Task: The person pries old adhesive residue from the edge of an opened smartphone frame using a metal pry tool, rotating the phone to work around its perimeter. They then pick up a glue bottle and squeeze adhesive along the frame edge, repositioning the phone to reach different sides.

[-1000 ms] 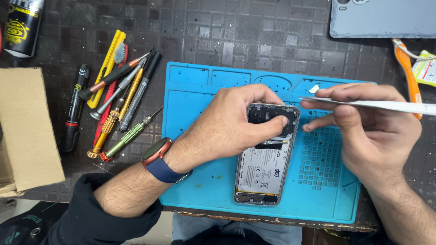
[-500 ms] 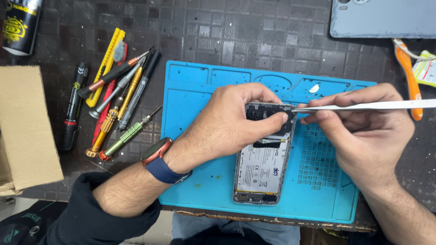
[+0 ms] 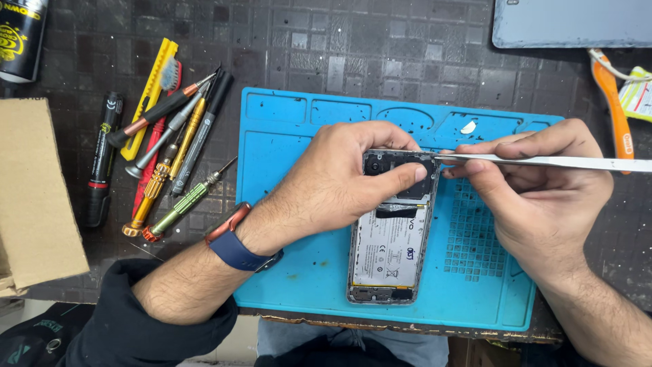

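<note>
An opened phone (image 3: 388, 255) with its back off lies lengthwise on a blue repair mat (image 3: 292, 278), white battery showing. My left hand (image 3: 339, 183) presses down on the phone's upper end, thumb laid across the camera area. My right hand (image 3: 536, 197) pinches long metal tweezers (image 3: 543, 162), whose tip reaches the phone's top right corner beside my left thumb. A band with a dark blue strap sits on my left wrist.
Several screwdrivers, a brush and a yellow pry tool (image 3: 170, 136) lie left of the mat. A cardboard box (image 3: 34, 197) sits at the far left, a dark can (image 3: 20, 34) top left. A grey panel (image 3: 570, 24) and an orange tool (image 3: 611, 102) lie top right.
My right hand has brought the tweezers down and left, from above the mat's edge to the phone's top right corner. My left hand stays on the phone.
</note>
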